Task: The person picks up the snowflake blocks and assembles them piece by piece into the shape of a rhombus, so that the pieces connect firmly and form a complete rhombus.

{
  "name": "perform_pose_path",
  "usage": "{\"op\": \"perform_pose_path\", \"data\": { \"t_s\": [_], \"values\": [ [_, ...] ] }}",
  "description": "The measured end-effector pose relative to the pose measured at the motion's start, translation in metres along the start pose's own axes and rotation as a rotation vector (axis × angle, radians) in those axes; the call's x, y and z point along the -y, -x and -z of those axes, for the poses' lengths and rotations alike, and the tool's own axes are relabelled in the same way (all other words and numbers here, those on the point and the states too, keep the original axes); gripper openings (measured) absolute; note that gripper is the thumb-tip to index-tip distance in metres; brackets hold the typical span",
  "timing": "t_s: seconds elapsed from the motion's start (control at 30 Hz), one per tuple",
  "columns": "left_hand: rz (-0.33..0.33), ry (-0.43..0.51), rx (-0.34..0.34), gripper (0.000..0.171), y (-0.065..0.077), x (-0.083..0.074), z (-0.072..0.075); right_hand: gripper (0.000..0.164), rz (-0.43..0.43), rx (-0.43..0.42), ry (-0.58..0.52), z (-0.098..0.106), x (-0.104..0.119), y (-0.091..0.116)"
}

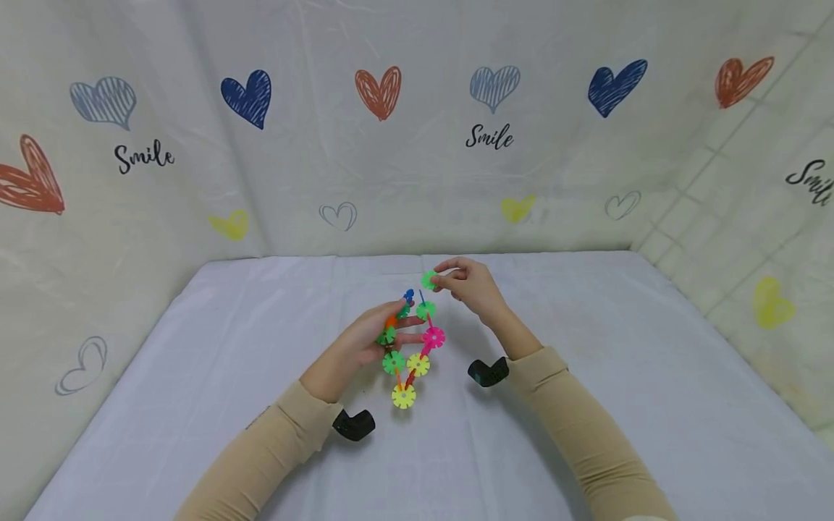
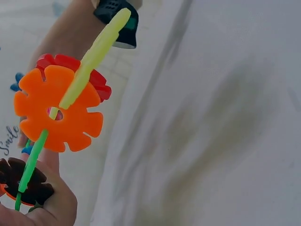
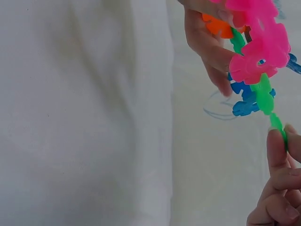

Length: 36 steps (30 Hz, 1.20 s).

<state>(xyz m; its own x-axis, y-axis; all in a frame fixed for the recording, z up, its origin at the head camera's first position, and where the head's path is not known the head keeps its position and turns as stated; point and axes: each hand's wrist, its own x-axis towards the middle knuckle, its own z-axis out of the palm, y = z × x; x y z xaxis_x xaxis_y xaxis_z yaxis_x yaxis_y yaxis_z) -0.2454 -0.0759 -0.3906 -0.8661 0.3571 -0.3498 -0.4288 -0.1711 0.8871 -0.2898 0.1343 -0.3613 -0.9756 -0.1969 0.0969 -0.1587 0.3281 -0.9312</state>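
Note:
My left hand holds a loop-like chain of slotted, flower-shaped plastic discs above the table. Yellow, pink and green discs hang on its near and right sides; a small blue disc tops its left side. Between thumb and forefinger, my right hand pinches a loose-looking green disc by the chain's upper right end. In the right wrist view this pinched disc is edge-on, close below another green disc; whether they touch I cannot tell. An orange disc faces the left wrist view.
A white cloth covers the table. Behind it hangs a pale curtain printed with hearts and words. Black wrist devices stick out from both beige sleeves.

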Motion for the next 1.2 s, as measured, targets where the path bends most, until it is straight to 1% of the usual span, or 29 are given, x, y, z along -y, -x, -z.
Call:
{"op": "perform_pose_path", "data": {
  "t_s": [0.23,0.37,0.5,0.63,0.87,1.07,1.2],
  "values": [
    [0.003,-0.030,0.028,0.057,0.000,0.002,-0.006,0.031,0.008,0.025,0.005,-0.003,0.002,-0.002],
    [0.003,-0.012,0.041,0.057,-0.001,0.003,-0.010,0.029,-0.001,0.038,0.006,-0.007,0.004,-0.003],
    [-0.002,-0.005,0.035,0.056,-0.002,0.003,-0.011,0.029,-0.014,0.049,0.013,-0.008,0.003,-0.004],
    [-0.005,-0.020,0.030,0.054,-0.003,0.004,-0.012,0.028,-0.024,0.045,0.015,-0.007,0.003,-0.003],
    [-0.013,-0.050,0.015,0.055,-0.002,0.003,-0.014,0.027,0.000,0.034,0.021,-0.006,0.005,0.000],
    [-0.001,-0.063,0.014,0.055,-0.001,0.001,-0.015,0.026,-0.006,0.020,0.010,-0.007,0.007,0.002],
    [-0.009,-0.086,-0.004,0.052,-0.001,0.000,-0.017,0.026,0.008,0.010,-0.004,-0.008,0.006,0.001]
  ]
}}
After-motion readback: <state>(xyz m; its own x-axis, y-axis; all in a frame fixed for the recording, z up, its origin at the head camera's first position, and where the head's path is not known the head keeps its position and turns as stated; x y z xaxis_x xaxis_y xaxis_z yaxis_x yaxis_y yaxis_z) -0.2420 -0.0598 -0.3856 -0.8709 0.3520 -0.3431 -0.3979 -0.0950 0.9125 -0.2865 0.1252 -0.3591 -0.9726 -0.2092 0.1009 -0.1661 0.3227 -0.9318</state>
